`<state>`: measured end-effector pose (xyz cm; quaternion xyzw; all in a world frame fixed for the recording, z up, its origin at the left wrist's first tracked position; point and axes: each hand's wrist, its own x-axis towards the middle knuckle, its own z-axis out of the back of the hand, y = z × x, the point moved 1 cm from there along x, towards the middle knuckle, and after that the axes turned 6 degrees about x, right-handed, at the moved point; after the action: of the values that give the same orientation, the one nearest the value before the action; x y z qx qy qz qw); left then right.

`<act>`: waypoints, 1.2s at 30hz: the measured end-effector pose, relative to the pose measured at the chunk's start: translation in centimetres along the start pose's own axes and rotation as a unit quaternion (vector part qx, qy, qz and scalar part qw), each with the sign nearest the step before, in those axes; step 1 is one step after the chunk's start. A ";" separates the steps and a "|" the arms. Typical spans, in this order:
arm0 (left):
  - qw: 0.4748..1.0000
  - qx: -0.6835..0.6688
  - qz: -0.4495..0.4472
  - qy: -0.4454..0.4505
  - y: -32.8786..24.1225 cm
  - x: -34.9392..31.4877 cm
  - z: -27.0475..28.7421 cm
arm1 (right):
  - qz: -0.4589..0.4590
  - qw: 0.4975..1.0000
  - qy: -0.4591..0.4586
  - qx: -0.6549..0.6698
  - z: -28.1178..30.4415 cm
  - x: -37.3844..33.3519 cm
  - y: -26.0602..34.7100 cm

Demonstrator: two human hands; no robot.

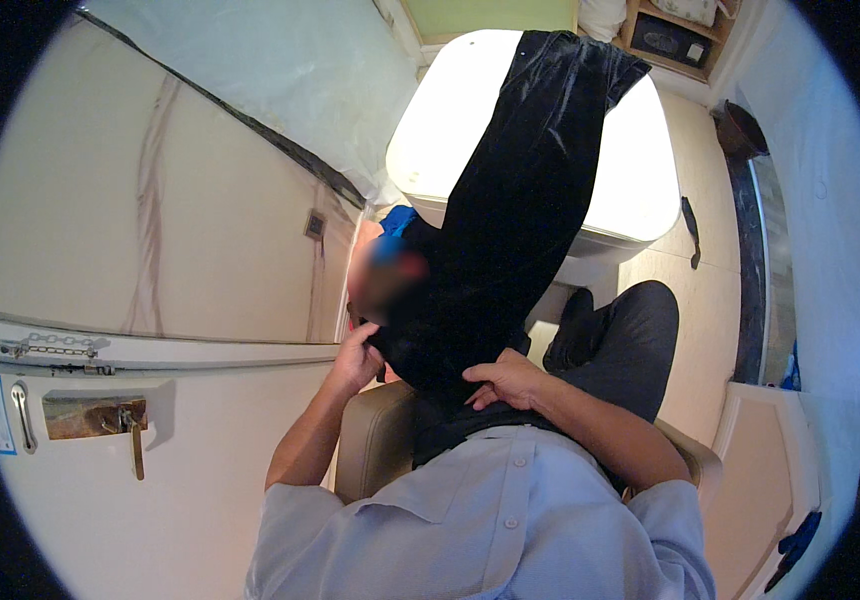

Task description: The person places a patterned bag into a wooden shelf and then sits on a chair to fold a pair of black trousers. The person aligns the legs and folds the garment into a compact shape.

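A long black velvet cloth (520, 190), which looks like a garment, stretches from the far edge of a white table (445, 120) down to my lap. My left hand (356, 362) pinches its near left edge between thumb and fingers. Nearer the middle, my right hand (512, 382) holds the near part of the cloth just above my waist, with thumb and fingers partly curled. The cloth's folds are dark, so its exact kind is hard to make out. Beside its left side lies a bright blue cloth (397, 220), next to a blurred patch.
I sit in a beige armchair (375, 445). On my left stands a white door (200, 480) with a handle, latch and chain. A dark strip-like object (690, 232) lies on the floor right of the table. Shelves (675, 42) with a black box stand at the far right.
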<state>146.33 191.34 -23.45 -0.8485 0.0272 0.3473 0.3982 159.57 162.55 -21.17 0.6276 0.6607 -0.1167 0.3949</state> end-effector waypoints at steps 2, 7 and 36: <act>0.998 -0.024 0.049 0.021 1.0 -0.9 -1.2 | -0.001 1.000 0.011 0.003 -0.1 0.4 -0.7; 0.986 0.034 0.163 0.030 0.8 -0.6 -0.4 | 0.016 1.000 0.004 0.004 -0.2 0.8 -0.8; 0.997 -0.024 -0.055 -0.044 -5.3 -1.6 -7.9 | -0.044 0.992 0.120 -0.019 -1.9 1.2 3.6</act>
<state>151.29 189.08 -15.51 -0.8418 -0.0450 0.3627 0.3972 162.29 165.30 -19.50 0.6000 0.7321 -0.0453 0.3194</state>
